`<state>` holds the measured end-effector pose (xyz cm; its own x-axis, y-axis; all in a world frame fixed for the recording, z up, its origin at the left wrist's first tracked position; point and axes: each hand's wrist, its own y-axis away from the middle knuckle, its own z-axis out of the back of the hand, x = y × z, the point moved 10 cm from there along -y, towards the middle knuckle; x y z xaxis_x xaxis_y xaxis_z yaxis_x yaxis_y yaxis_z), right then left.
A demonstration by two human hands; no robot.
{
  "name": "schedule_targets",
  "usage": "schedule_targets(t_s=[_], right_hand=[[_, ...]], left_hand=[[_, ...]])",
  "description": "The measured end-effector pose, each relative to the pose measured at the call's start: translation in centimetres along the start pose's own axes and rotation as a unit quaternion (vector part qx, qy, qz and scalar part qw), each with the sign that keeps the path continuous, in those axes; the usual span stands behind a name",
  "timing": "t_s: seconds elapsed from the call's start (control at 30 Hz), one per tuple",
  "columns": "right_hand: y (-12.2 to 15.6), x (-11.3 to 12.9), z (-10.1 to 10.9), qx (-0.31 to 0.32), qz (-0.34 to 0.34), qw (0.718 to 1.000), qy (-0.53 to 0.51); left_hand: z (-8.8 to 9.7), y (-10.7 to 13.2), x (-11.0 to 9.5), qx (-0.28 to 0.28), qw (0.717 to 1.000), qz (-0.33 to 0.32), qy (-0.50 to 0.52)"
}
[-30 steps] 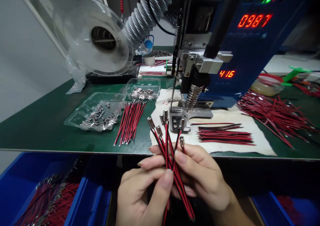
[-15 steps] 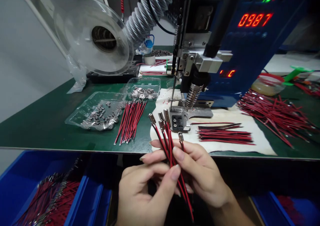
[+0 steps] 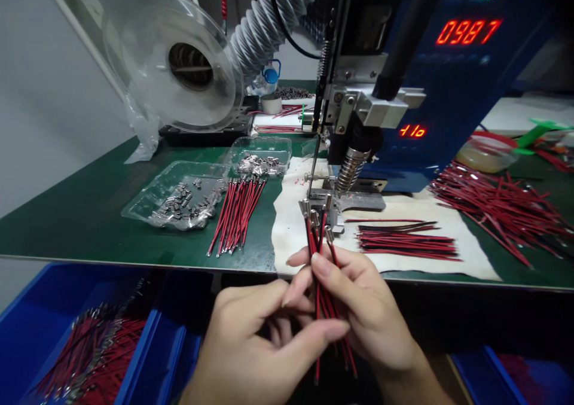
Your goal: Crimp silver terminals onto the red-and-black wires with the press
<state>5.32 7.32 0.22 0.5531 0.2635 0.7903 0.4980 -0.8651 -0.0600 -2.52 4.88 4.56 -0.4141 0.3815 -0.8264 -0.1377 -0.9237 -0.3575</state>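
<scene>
Thin red-and-black wires (image 3: pixel 318 246) with shiny metal tips are pinched by fingers of the left hand (image 3: pixel 255 351) and right hand (image 3: pixel 368 315); one could be dropped if held loosely.

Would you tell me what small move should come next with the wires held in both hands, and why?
Probably slide the wires level: the left hand and right hand pinch them, yet their metal caps sit at uneven heights and their lower ends hang staggered.
</scene>
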Motion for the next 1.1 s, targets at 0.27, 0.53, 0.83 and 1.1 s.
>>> schedule_targets(t_s=[0.27, 0.53, 0.83, 1.1], right_hand=[[0.1, 0.4, -0.8, 0.019, -0.027, 0.999, -0.006], [0.0, -1.2, -1.3, 0.088, -0.069, 0.994, -0.016], [0.2, -2.2, -2.0, 0.14, -0.113, 0.978, -0.107], [0.2, -2.4, -1.9, 0.142, -0.117, 0.978, -0.098]], left_hand=[[4.7, -1.5, 0.9, -0.165, 0.98, 0.097, 0.062], [2.4, -2.5, -0.4, -0.089, 0.992, 0.07, 0.052], [2.3, -2.2, 0.3, -0.107, 0.987, 0.09, 0.072], [2.3, -1.8, 0.2, -0.117, 0.986, 0.089, 0.078]])
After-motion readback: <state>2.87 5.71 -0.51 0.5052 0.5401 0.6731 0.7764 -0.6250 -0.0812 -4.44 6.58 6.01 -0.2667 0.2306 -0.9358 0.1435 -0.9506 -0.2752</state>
